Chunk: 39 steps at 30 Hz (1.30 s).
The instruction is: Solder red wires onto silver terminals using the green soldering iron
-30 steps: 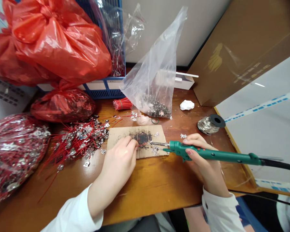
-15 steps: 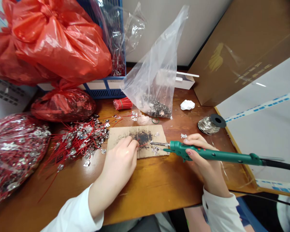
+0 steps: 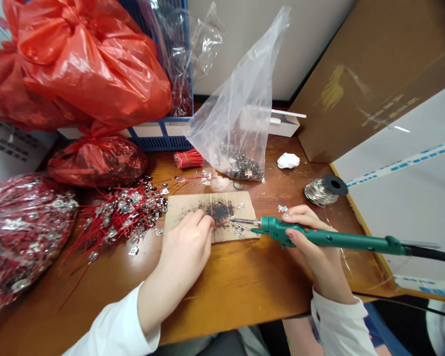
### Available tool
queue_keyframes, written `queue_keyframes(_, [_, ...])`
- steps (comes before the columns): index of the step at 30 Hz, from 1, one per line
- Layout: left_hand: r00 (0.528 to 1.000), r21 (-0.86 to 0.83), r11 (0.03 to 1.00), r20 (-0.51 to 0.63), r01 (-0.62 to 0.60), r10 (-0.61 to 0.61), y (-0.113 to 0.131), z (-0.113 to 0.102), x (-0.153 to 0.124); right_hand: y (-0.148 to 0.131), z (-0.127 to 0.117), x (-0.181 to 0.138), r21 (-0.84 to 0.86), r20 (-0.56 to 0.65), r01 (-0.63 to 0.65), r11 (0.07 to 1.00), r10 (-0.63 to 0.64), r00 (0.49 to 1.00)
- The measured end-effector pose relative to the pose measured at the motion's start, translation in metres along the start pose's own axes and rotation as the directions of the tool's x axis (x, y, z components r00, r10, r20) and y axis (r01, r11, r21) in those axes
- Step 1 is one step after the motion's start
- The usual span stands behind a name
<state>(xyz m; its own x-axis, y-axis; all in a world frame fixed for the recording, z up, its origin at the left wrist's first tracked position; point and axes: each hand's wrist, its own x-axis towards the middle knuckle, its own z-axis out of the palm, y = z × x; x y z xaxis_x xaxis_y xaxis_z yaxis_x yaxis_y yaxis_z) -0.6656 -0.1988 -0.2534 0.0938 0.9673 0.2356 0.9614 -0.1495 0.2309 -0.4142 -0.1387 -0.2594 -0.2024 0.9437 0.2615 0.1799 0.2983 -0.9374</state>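
My left hand rests on a scorched piece of cardboard, its fingertips pinching what looks like a thin red wire beside the blackened patch. My right hand grips a green soldering iron, whose metal tip points left, just above small metal terminals on the cardboard. The tip and the red wire stand close together, apart by a small gap. A black cord runs from the iron's rear end off to the right.
Left of the cardboard lies a heap of metal terminals with red wires. Red and clear bags crowd the left side. A bag of metal parts, a solder spool and a brown board stand behind.
Both hands have stayed nearly in place. The soldering iron's tip remains over the same spot on the cardboard.
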Motion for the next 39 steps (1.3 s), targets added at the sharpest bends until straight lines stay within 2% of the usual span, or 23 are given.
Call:
queue_keyframes(18, [0.999, 0.011, 1.0, 0.042, -0.004, 0.003, 0.004, 0.0013, 0.0001, 0.0016, 0.0001, 0.0022, -0.006, 0.045, 0.057, 0.998, -0.056, 0.997])
queue_keyframes(39, [1.0, -0.006, 1.0, -0.009, -0.021, 0.021, 0.0029, 0.0026, -0.0001, 0.0031, -0.0006, 0.002, 0.0, 0.056, 0.033, 0.999, -0.033, 0.998])
